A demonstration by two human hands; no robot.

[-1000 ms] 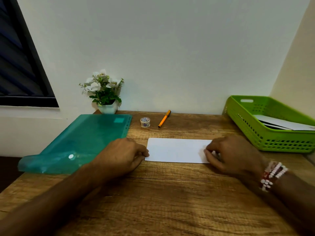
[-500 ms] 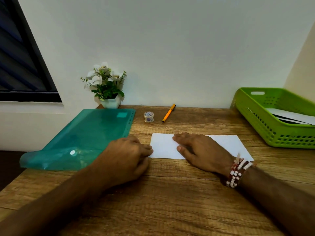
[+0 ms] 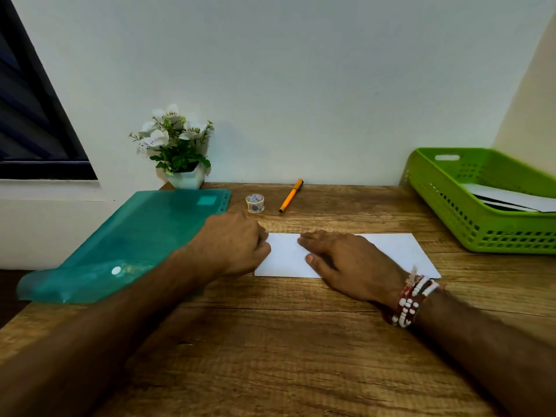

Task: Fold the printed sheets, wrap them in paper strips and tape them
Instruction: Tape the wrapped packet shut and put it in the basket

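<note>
A folded white sheet (image 3: 397,251) lies flat on the wooden desk (image 3: 301,341), its long side running left to right. My left hand (image 3: 234,245) sits at the sheet's left end with fingers curled, gripping that edge. My right hand (image 3: 349,266) lies palm down on the left half of the sheet, fingers straight and pressing it flat; beaded bracelets circle that wrist. A small roll of patterned tape (image 3: 255,203) stands behind the sheet, close to my left hand.
A teal plastic folder (image 3: 126,236) covers the desk's left side. An orange pen (image 3: 291,195) lies beside the tape. A green basket (image 3: 469,212) holding white papers stands at the right. A potted white flower (image 3: 177,152) is against the wall.
My right hand has slid along the sheet from its right end to its left half, flattening out. My left hand has stayed at the left edge.
</note>
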